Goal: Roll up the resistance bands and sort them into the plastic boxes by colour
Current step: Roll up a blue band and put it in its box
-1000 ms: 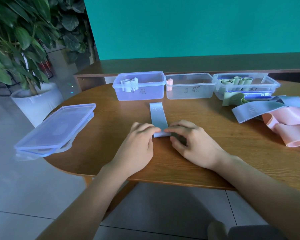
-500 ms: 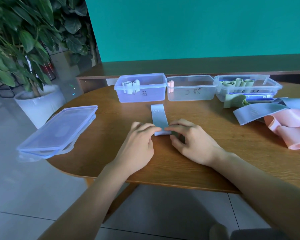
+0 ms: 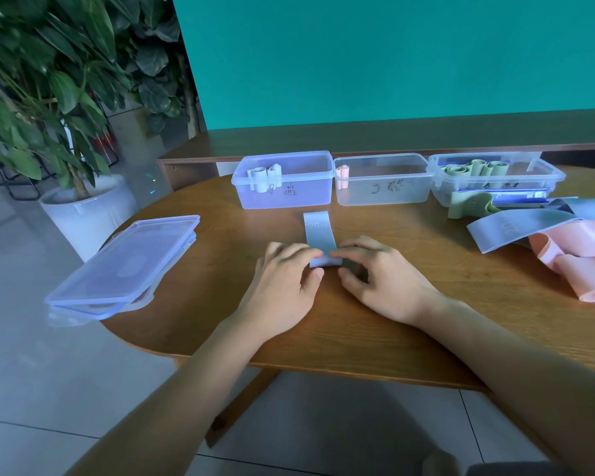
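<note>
On the wooden table [image 3: 426,304], just before the 3 plastic boxes [image 3: 382,187], lies a blue resistance band [image 3: 318,231]. Left hand [image 3: 282,286] and right hand [image 3: 382,280], palms down, pinch its rolled near end with curled fingertips, thumbs tucked beneath.

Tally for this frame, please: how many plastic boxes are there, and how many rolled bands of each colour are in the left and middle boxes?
plastic boxes: 3
blue rolls, left box: 2
pink rolls, middle box: 1
Total: 6
</note>
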The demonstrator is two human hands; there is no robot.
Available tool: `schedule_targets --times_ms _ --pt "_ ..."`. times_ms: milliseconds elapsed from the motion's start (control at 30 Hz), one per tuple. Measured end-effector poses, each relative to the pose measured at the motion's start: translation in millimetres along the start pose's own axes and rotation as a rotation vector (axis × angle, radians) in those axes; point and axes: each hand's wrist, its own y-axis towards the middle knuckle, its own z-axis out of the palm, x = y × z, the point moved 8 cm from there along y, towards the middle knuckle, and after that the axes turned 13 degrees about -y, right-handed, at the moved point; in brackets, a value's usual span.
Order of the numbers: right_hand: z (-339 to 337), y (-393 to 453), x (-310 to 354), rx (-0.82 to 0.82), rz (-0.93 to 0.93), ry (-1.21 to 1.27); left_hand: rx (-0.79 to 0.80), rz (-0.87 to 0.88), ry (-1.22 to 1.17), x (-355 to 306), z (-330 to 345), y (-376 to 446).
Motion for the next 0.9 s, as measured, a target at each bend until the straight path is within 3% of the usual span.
schedule_targets --times_ms 900 --pt "9 22 -14 0.038 0.012 -0.021 -0.050 0.017 0.024 4 2 20"
